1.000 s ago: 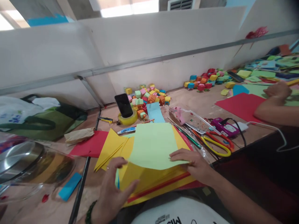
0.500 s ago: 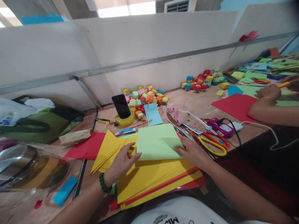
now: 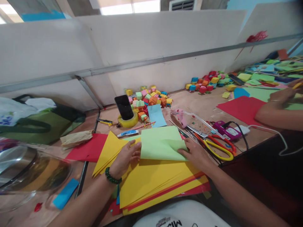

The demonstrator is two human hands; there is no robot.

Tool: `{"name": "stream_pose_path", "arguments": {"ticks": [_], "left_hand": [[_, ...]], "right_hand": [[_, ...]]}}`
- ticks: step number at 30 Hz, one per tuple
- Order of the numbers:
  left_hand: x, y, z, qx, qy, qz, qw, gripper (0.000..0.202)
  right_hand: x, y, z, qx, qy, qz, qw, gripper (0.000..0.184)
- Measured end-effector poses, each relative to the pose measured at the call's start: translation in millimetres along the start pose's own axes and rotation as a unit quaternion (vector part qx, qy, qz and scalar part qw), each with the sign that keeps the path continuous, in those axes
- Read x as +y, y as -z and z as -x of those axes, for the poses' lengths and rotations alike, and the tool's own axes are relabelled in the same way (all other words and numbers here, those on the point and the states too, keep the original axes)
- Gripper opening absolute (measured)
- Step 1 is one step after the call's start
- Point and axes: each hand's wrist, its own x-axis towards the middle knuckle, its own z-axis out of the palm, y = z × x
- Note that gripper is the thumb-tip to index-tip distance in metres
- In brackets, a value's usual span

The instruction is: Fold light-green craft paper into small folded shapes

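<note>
A light green paper sheet (image 3: pixel 161 143), folded over, lies on a stack of yellow and red paper sheets (image 3: pixel 158 181). My left hand (image 3: pixel 126 157) rests flat at the green sheet's left edge, fingers stretched onto it. At the sheet's lower right corner my right hand (image 3: pixel 195 153) presses down, fingers laid on the paper. Neither hand lifts the sheet. Folded yellow triangles (image 3: pixel 110 149) lie left of my left hand.
Scissors (image 3: pixel 217 148), a pink glue gun (image 3: pixel 181 115) and a purple device (image 3: pixel 227 129) lie to the right. A phone (image 3: pixel 124 107) stands in a yellow tape roll before a pile of paper cubes (image 3: pixel 151 99). Another person's arm (image 3: pixel 274 110) rests far right. A glass-lidded pot (image 3: pixel 28 170) sits left.
The green sheet has been folded up to half its length. My left hand moved up from the stack's near edge to the green sheet's left edge; my right hand slid slightly forward.
</note>
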Motion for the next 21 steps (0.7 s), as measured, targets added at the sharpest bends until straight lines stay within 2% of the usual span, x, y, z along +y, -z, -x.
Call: {"name": "stream_pose_path", "arguments": {"ticks": [3,8,11,14,15,17,19,21], "left_hand": [[1,-2.5,1,-0.022,-0.011,-0.106,0.994,0.063],[3,-2.8,2,-0.022,-0.087,-0.253,0.963,0.072],[-3,0.0,-2,0.008,-0.113,-0.360,0.926,0.072],[-8,2.7,-10,0.043,-0.159,-0.407,0.898,0.074],[-8,3.1,-13,0.048,-0.167,-0.404,0.898,0.075],[-4,2.5,-19,0.040,-0.139,-0.366,0.919,0.075],[4,-0.3,-23,0.002,-0.063,-0.294,0.954,0.071],[13,-5.0,-24,-0.050,-0.007,-0.219,0.975,0.066]], "right_hand": [[0,-2,-1,0.005,-0.014,0.003,1.000,0.017],[-3,-1,-2,0.017,-0.048,0.033,0.998,0.021],[-6,3,-5,0.007,-0.080,0.022,0.996,0.035],[-6,5,-11,-0.018,-0.085,-0.021,0.996,0.043],[-5,5,-12,-0.025,-0.082,-0.034,0.996,0.044],[-3,5,-14,-0.030,-0.080,-0.047,0.995,0.044],[-1,4,-15,-0.032,-0.081,-0.046,0.995,0.044],[-1,4,-15,-0.037,-0.090,-0.043,0.994,0.044]]}}
